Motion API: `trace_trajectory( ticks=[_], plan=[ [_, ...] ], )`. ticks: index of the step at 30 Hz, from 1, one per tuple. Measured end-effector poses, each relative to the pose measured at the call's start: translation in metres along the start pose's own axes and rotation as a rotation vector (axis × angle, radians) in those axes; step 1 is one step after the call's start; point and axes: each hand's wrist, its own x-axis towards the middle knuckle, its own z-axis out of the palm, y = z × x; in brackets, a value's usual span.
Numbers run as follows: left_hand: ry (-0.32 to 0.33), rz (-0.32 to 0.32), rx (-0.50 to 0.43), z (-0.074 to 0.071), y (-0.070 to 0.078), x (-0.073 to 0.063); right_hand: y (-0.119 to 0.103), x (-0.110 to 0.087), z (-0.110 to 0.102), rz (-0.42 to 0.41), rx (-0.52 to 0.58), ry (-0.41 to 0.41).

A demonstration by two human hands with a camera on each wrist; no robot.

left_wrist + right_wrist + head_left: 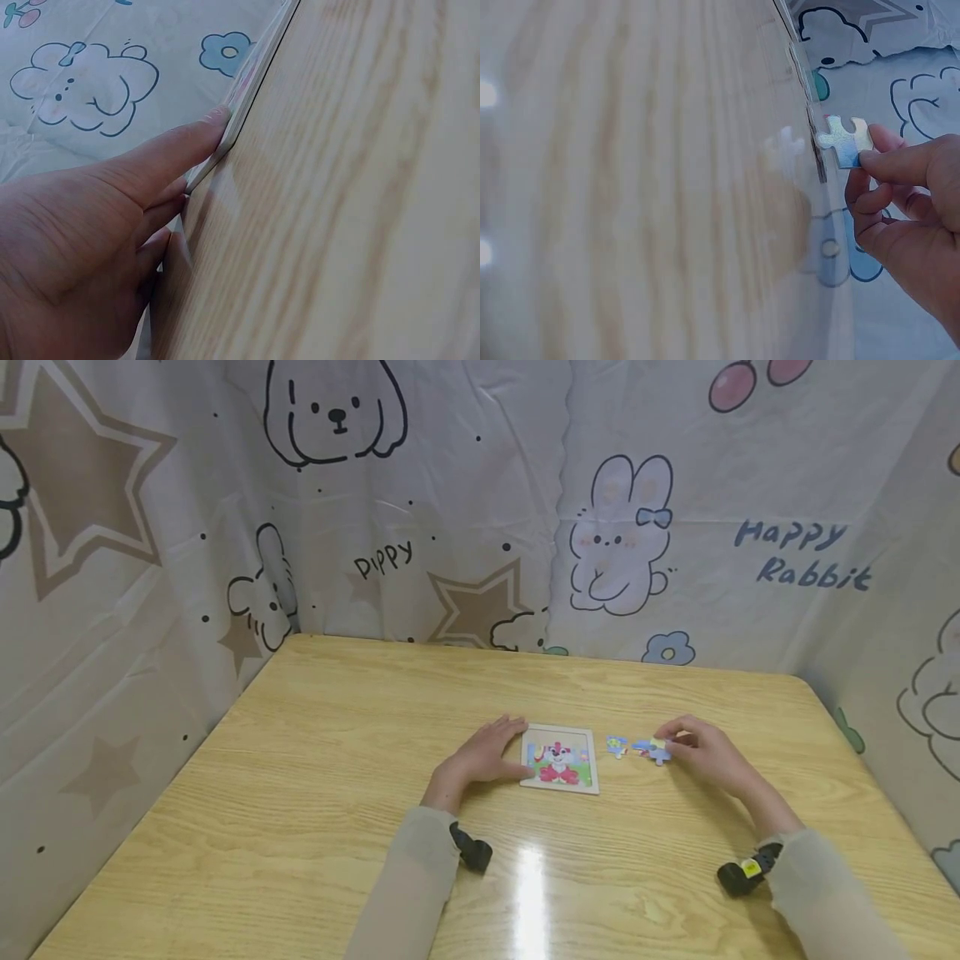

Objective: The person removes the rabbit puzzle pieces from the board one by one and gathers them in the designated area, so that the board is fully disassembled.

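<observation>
A shallow square puzzle tray with a pale rim lies on the table, its picture of a red and white cartoon animal partly filled in, the upper strip bare. Along its left side, my left hand rests with the thumb on the near corner and the fingers at the far corner. To the tray's right, my right hand pinches a blue and yellow puzzle piece between thumb and forefinger, just above the table. Between tray and hand lies a loose puzzle piece. Another bluish bit shows beside the held piece; whether it is separate I cannot tell.
The wood-grain table reaches back to a printed curtain that hangs behind and at both sides. Black wrist cameras are strapped at both sleeves. Light glares off the table's near middle.
</observation>
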Motion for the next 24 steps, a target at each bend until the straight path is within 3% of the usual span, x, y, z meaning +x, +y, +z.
trace_trajectory(
  ticks=[15,24],
  plan=[
    [-0.002,0.010,0.007,0.001,-0.002,0.001,0.014,-0.012,-0.017,0.032,-0.033,0.017],
    [-0.003,0.012,0.001,0.002,-0.004,0.002,0.014,-0.007,-0.017,0.063,-0.041,-0.027]
  ],
)
